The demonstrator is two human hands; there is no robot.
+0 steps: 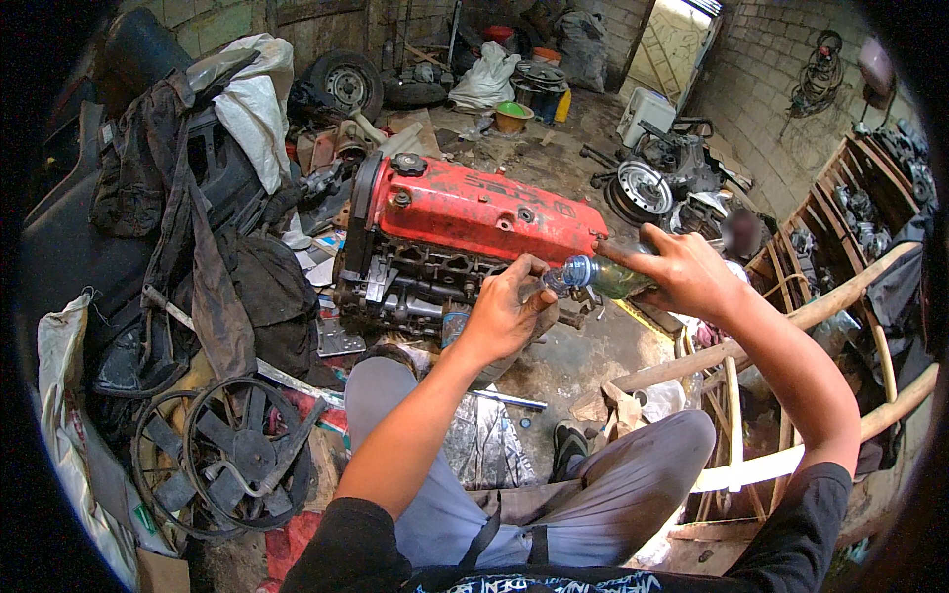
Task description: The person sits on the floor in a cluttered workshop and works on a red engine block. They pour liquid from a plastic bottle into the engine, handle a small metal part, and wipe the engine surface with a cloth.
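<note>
My right hand (687, 272) grips a clear plastic bottle (621, 277) of yellowish-green liquid, tipped on its side with the neck toward the left. At the bottle's mouth, my left hand (512, 308) has its fingers curled together; what they hold, if anything, is hidden. Just beyond both hands stands an engine (420, 282) with a red valve cover (484, 203). A black filler cap (407, 164) sits at the cover's left end. Dark grime marks my fingers.
Fan shrouds (242, 450) lie at the left below a dark panel draped with cloths (148, 178). Wooden rails (811, 306) and a rack of parts (870, 212) line the right. Farther off are a tyre (346, 84), a bare wheel rim (643, 186) and a green-and-yellow basin (512, 119).
</note>
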